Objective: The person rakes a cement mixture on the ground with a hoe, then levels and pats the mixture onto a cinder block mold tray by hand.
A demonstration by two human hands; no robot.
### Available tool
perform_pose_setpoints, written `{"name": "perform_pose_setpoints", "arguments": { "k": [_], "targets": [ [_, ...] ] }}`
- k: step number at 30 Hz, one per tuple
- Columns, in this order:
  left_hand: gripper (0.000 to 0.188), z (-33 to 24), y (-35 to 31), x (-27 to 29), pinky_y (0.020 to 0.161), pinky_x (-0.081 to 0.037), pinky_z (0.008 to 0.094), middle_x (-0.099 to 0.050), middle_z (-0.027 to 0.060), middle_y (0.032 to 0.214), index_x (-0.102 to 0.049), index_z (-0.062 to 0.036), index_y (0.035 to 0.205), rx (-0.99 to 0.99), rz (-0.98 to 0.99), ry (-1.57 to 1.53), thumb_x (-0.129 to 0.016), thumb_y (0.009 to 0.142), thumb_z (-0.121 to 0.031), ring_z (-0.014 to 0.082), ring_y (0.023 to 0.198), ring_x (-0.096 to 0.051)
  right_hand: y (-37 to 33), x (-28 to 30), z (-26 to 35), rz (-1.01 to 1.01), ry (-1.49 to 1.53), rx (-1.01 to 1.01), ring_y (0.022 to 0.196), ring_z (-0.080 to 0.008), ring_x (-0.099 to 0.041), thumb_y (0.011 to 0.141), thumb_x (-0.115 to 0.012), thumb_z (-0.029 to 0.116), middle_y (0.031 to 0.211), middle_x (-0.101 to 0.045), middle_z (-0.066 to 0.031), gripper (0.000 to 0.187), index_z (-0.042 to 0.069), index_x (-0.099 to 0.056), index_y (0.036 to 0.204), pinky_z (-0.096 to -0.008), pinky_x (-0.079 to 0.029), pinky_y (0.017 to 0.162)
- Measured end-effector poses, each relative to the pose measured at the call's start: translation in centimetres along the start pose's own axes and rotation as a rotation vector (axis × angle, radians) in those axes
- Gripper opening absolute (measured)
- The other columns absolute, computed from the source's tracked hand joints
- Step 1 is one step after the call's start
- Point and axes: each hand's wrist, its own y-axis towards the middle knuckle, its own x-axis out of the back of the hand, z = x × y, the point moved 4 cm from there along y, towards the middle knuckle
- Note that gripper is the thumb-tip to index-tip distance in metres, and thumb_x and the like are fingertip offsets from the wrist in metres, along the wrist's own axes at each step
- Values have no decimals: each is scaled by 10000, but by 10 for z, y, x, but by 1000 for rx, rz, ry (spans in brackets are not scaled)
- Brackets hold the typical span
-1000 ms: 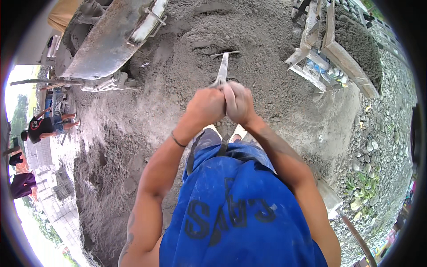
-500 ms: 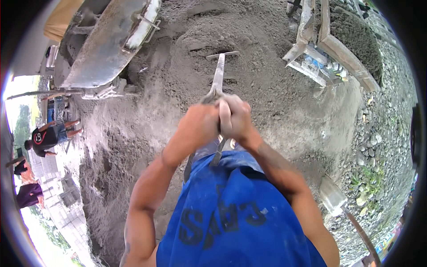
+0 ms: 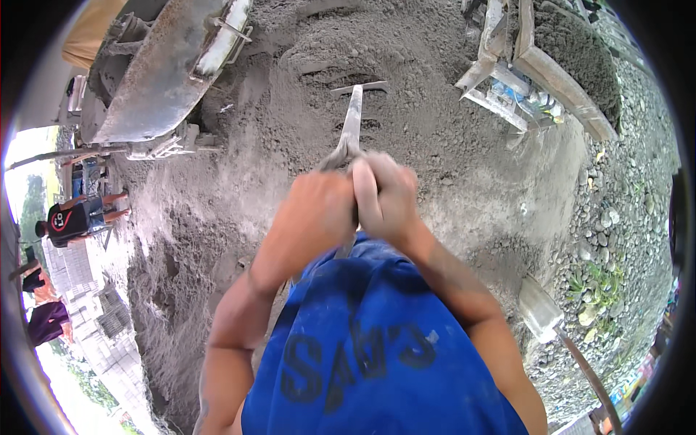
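Both fists are closed, side by side, in front of my blue shirt. My left hand point(image 3: 319, 210) and my right hand point(image 3: 384, 194) wrap round the upper part of a long-handled hoe point(image 3: 352, 116). Its pale, dusty shaft runs away from me to a flat crosswise blade resting in loose grey sand point(image 3: 406, 54). My fists and shirt hide the near end of the handle. Furrows mark the sand around the blade.
A large rusty metal trough point(image 3: 163, 80) stands at the far left, a timber frame point(image 3: 558, 80) at the far right. A shovel point(image 3: 541, 312) lies right of me beside gravel point(image 3: 616, 217). Another person point(image 3: 69, 221) is at the left, near stacked grey blocks point(image 3: 72, 264).
My torso has leaned forward, so the shirt covers more of the ground below my hands. Both hands keep their grip, and the hoe blade stays at about the same spot in the sand.
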Motion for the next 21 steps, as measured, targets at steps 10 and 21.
{"name": "perform_pose_setpoints", "arguments": {
  "k": [10,21],
  "targets": [
    [128,-12,-28,0,541,-507,467,-632,193,639,-629,-13,658,57,-8,-38,-657,711,-127,384,592,-636,-17,3,22,-12,58,-27,589,-368,-555,868,-589,147,661,-590,-187,207,32,-586,696,-463,-446,588],
    [119,-10,-48,-34,537,-493,471,-640,188,667,-624,-31,695,73,15,-98,-646,743,-138,382,610,-631,-52,-1,20,51,109,8,598,-364,-558,847,-602,172,638,-582,-165,227,32,-577,670,-458,-450,623]
  ]
}}
